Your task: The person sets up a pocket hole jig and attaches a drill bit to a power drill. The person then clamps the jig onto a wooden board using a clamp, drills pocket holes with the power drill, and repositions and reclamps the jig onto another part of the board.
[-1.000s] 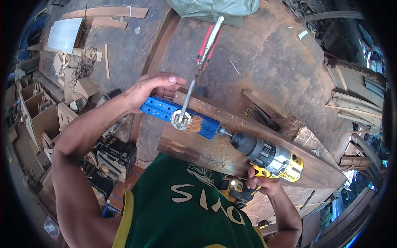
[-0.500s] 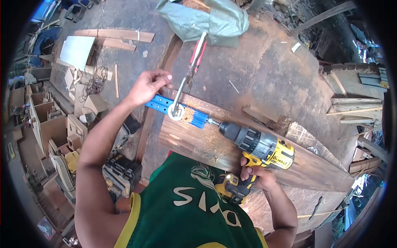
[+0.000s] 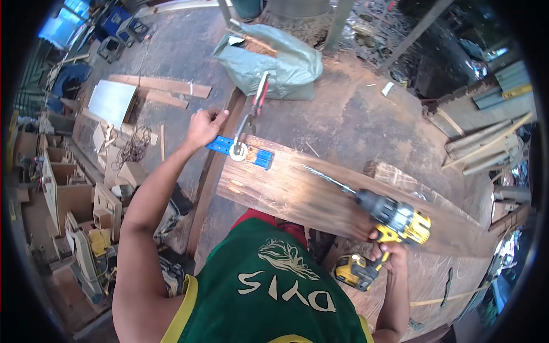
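Observation:
My right hand point(image 3: 388, 251) grips a yellow and black cordless drill point(image 3: 394, 220) with a long bit, held clear above a long wooden board point(image 3: 309, 194). A blue jig point(image 3: 243, 151) sits at the board's left end, pinned by a red-handled locking clamp point(image 3: 251, 117). My left hand point(image 3: 203, 127) rests on the jig's left end, fingers curled over it. Sawdust lies on the board beside the jig.
A grey-green sack point(image 3: 274, 60) lies beyond the clamp. Planks and a white panel point(image 3: 111, 100) lie on the ground at left. Wooden boxes point(image 3: 57, 177) and power tools crowd the lower left. Stacked timber point(image 3: 486, 146) is at right.
The drill has pulled back out of the jig and moved right, its bit now free above the board. My view has risen and drawn back. My left hand stays at the jig.

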The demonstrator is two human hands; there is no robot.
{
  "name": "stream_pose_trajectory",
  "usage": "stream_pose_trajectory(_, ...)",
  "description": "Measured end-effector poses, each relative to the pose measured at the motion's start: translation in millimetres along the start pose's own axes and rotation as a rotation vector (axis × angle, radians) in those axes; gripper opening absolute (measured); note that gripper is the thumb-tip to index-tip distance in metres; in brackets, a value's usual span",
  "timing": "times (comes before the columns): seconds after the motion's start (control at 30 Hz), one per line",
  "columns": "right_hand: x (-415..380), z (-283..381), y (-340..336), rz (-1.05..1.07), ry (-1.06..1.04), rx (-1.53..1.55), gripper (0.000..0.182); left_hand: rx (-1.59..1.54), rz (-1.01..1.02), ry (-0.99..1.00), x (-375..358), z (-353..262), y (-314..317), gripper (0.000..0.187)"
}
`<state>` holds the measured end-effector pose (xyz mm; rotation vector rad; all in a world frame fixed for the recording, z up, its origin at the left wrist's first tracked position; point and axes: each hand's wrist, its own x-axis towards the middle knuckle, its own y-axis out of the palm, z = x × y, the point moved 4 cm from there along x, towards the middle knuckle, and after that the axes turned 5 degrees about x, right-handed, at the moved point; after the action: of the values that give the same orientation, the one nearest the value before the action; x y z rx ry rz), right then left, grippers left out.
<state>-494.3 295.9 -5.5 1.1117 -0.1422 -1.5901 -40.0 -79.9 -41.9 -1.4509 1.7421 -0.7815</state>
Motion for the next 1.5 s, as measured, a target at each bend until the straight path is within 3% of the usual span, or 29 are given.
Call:
stream_pose_trajectory(0.1,-89.4,-5.0,-22.4,-0.221,-0.311,-0.023,0.053,-0.041,0.144,0.002,25.7,6.7,18.6,0.054)
stream_pose_trajectory(0.17,-150.3,-37.2,-65.6,-0.345,-0.637,-0.088,0.067,-0.318,0.126,-0.066,40.2,-4.1,21.0,0.065)
stream_pose_trajectory(0.2,-171.4,-48.3,-62.3,-0.401,-0.749,-0.116,0.065,-0.407,0.256,-0.087,43.1,-22.9,19.7,0.072)
stream_pose_trajectory(0.23,-189.5,-63.9,-63.7,-0.583,-0.844,-0.115,0.066,-0.399,0.248,-0.076,50.9,-32.7,22.0,0.072)
stream_pose_trajectory(0.3,-213.4,-98.9,-80.3,-0.849,-0.964,-0.076,0.061,-0.724,0.4,-0.219,70.3,-43.3,44.3,0.069)
stream_pose_trajectory(0.37,-231.2,-130.1,-109.0,-1.056,-1.108,-0.131,0.058,-0.719,0.415,-0.251,85.4,-56.8,58.7,0.067)
stream_pose_trajectory(0.4,-231.2,-140.1,-111.1,-1.054,-1.12,-0.114,0.058,-0.714,0.363,-0.235,78.5,-75.8,54.2,0.064)
stream_pose_trajectory(0.47,-236.7,-162.1,-116.0,-1.279,-1.158,-0.069,0.056,-0.668,0.371,-0.186,89.6,-85.4,55.8,0.061)
stream_pose_trajectory(0.53,-237.3,-173.6,-133.4,-1.304,-1.205,-0.04,0.056,-0.623,0.377,-0.145,106.0,-79.9,64.2,0.059)
stream_pose_trajectory(0.63,-230.0,-171.4,-106.7,-1.354,-1.254,-0.089,0.049,-0.912,0.62,-0.236,125.5,-67.2,83.8,0.045)
stream_pose_trajectory(0.7,-229.1,-175.0,-105.7,-1.443,-1.347,-0.104,0.043,-0.957,0.678,-0.227,124.4,-64.0,83.4,0.043)
stream_pose_trajectory(0.77,-224.6,-180.5,-100.4,-1.537,-1.326,-0.209,0.038,-0.837,0.567,-0.156,128.7,-58.0,81.2,0.047)
stream_pose_trajectory(0.8,-218.2,-185.5,-102.1,-1.599,-1.252,-0.245,0.039,-0.684,0.416,-0.079,135.8,-52.5,79.6,0.052)
stream_pose_trajectory(0.83,-213.6,-190.9,-103.9,-1.667,-1.175,-0.279,0.04,-0.681,0.447,-0.079,133.6,-51.5,77.6,0.052)
stream_pose_trajectory(0.9,-209.0,-197.3,-113.1,-1.7,-1.077,-0.138,0.044,-0.392,0.244,0.299,125.1,-77.9,45.4,0.051)
stream_pose_trajectory(0.93,-213.9,-206.3,-126.3,-1.865,-1.072,-0.179,0.052,-0.339,0.25,0.33,123.3,-82.1,39.2,0.047)
stream_pose_trajectory(0.97,-223.0,-223.4,-169.3,-1.754,-1.127,-0.12,0.058,-0.298,0.274,0.393,129.8,-87.1,42.9,0.043)
stream_pose_trajectory(1.03,-209.3,-194.4,-83.4,-1.944,-1.043,-0.195,0.054,-0.101,0.272,0.559,131.4,-101.9,45.6,0.046)
stream_pose_trajectory(1.07,-217.4,-204.4,-107.7,-2.009,-1.033,-0.184,0.054,0.024,0.149,0.634,138.5,-104.1,51.4,0.048)
stream_pose_trajectory(1.13,-218.5,-185.5,-61.1,-2.124,-0.935,-0.146,0.05,0.073,0.096,0.782,152.8,-104.5,61.6,0.048)
stream_pose_trajectory(1.4,-209.7,-193.7,-47.4,-2.037,-0.841,-0.043,0.047,0.028,0.287,0.785,147.1,-111.3,45.2,0.044)
stream_pose_trajectory(1.5,-193.9,-223.5,-36.3,-2.293,-0.955,0.092,0.052,0.11,0.207,0.906,153.0,-106.8,50.6,0.05)
